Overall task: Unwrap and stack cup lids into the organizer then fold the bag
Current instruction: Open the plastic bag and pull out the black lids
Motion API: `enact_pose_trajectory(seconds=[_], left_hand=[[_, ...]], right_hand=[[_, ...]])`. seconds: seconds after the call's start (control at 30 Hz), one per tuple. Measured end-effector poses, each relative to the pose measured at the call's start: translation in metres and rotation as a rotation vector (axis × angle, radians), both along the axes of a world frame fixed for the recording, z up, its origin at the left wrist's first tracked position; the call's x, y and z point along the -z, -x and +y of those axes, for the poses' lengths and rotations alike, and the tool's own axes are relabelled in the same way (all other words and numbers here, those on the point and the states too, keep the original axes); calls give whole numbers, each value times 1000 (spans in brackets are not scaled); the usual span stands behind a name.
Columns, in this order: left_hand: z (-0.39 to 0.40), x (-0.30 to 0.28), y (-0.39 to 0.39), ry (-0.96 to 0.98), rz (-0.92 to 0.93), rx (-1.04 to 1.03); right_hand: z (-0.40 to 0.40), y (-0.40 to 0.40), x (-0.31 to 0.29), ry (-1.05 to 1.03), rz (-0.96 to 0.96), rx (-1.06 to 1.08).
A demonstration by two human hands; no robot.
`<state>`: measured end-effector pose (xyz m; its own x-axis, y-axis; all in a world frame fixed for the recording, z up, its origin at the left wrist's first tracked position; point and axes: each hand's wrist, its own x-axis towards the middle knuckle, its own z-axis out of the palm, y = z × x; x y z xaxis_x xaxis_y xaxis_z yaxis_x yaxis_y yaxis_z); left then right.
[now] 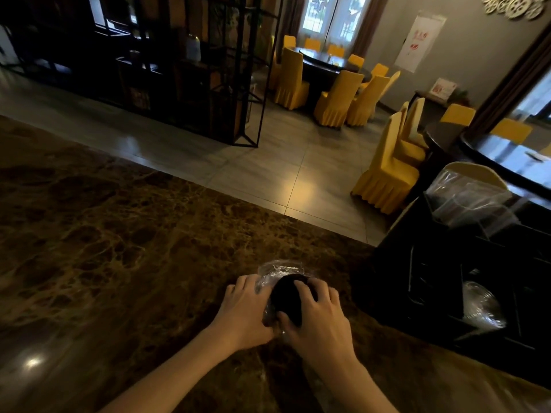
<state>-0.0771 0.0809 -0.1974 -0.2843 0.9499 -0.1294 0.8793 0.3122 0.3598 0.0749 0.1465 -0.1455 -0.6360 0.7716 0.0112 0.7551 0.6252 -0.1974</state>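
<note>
Both hands clasp the stack of dark lids (288, 296) on the marble counter (119, 234) — the left hand (244, 312) curled round its side, the right hand (319, 317) with fingers spread and gripping its top. The clear bag (272, 272) bunches just beyond the fingertips, so this looks like the unwrapping step. Next, probably, the film must be peeled clear before the lids go to the black organizer (447, 278) — off to the right hand's outer side.

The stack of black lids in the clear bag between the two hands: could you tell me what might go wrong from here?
1. The stack of black lids is gripped by the right hand while the left hand holds the clear bag; a hard pull might scatter lids over the marble counter.
2. The thin film could tear, making it harder to fold.
3. The black organizer already holds plastic-wrapped items, so space may be tight.
</note>
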Motion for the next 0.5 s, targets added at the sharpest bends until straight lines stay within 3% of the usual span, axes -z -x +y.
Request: enact_pose_trajectory(seconds=[0.37,0.5], left_hand=[[-9,-13,-17,-245,-170,54],[-8,-24,-26,-366,-99,141]], right_hand=[[-10,-14,30,-67,221,170],[-6,-24,31,-45,297,171]])
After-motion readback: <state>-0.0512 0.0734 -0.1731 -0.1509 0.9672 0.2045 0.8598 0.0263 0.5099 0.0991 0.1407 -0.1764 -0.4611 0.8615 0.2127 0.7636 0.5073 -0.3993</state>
